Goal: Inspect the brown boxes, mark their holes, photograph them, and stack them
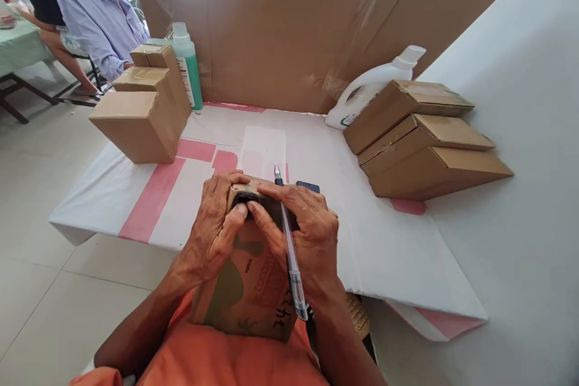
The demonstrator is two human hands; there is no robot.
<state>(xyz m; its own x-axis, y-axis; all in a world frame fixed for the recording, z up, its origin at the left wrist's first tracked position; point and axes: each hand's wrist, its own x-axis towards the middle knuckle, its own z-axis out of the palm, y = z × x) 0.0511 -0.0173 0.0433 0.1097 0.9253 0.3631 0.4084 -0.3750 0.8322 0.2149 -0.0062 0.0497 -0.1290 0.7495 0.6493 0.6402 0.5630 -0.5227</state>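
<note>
Head view: both hands clasp the printed carton's far end, right fingers pinching a pen.

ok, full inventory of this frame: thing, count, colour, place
printed carton: 1, brown with green print, on the person's lap, under both hands
pen: 1, clear, in the right hand
dark flat object: 1, blue-black, on the sheet behind the hands
cardboard boxes, left stack: 3, brown, left of the sheet
cardboard boxes, right stack: 3, brown, right of the sheet
bottle: 1, green, behind the left stack
jug: 1, white, behind the right stack
cardboard screen: 1, brown, at the back
sheet: 1, white and pink, on the floor
seated person: 1, light blue shirt, top left
left hand: on the carton's top
right hand: on the carton's top
</note>
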